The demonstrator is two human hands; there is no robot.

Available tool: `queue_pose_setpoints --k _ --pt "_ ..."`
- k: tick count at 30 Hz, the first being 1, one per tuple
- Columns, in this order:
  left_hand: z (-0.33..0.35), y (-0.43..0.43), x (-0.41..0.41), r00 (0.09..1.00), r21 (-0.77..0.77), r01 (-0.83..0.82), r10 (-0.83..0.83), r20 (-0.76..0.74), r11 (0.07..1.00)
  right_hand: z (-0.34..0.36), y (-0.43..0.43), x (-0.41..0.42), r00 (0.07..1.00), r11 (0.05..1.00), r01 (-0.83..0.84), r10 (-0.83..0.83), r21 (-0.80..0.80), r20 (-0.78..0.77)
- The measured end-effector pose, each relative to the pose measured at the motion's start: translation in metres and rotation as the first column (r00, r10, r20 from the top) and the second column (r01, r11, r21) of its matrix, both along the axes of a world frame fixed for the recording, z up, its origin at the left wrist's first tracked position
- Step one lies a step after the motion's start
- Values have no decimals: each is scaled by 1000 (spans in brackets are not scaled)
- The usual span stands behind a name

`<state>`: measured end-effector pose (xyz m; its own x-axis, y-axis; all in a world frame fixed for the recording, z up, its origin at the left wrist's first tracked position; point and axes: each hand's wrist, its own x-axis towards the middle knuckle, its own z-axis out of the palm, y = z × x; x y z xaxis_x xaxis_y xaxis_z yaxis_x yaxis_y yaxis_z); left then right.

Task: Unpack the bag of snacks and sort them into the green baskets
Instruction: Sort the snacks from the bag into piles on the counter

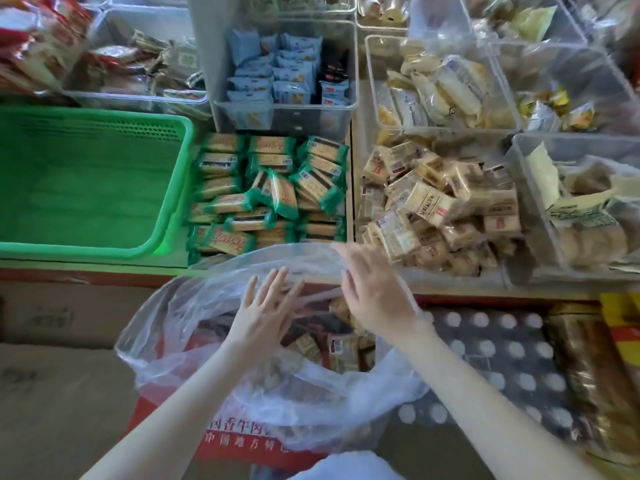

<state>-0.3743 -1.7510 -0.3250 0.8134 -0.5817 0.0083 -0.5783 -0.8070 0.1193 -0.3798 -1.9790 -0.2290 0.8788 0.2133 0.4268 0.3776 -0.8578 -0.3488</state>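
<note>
A large clear plastic bag (194,317) stands open in a red carton (242,448) below the shelf, with brown and tan snack packets (332,344) inside. My left hand (263,306) is over the bag's mouth, fingers spread and straight, holding nothing. My right hand (370,289) is at the bag's far rim, its fingers lying on the film; whether they pinch it is hidden. An empty green basket (166,188) sits on the shelf at the left.
Green-wrapped biscuit packs (270,188) are piled right of the basket, beige packets (433,209) further right. Clear bins of snacks (287,77) line the back and right. Cardboard boxes (52,382) stand at lower left, a spotted surface (502,358) at lower right.
</note>
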Motion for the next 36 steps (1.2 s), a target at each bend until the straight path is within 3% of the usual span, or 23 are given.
queue_pose_setpoints --k 3,5,7,13,16,19,23,26,31,36 --pt "-9 31 -4 1000 35 -10 9 15 999 -58 57 -40 942 944 -266 212 -195 -261" --pt "-15 46 -7 1000 48 15 -15 2 999 -81 78 -53 843 880 -364 172 -306 -510" --pt "-24 61 -14 997 80 77 -77 -5 994 -94 85 -55 760 798 -437 81 -415 -645" --pt "-57 100 -54 994 126 99 -92 -64 987 -115 90 -46 670 669 -604 132 -434 -730" --pt "-58 103 -59 990 126 108 -96 -98 986 -111 89 -50 701 645 -609 165 -462 -694" --pt "-43 91 -49 989 67 143 -140 -44 988 -107 77 -51 774 744 -513 185 -429 -605" --pt "-13 55 -20 986 -73 144 -137 91 987 -70 49 -32 942 917 -258 168 -305 -292" --pt "8 17 0 976 -135 140 -114 184 981 -30 15 -10 992 956 -109 87 -273 -90" --pt "32 -47 23 972 -157 140 -106 209 978 21 -69 28 969 950 156 -94 -270 228" --pt "30 -91 35 979 -55 134 -124 158 989 29 -163 67 902 847 431 -404 -309 152"
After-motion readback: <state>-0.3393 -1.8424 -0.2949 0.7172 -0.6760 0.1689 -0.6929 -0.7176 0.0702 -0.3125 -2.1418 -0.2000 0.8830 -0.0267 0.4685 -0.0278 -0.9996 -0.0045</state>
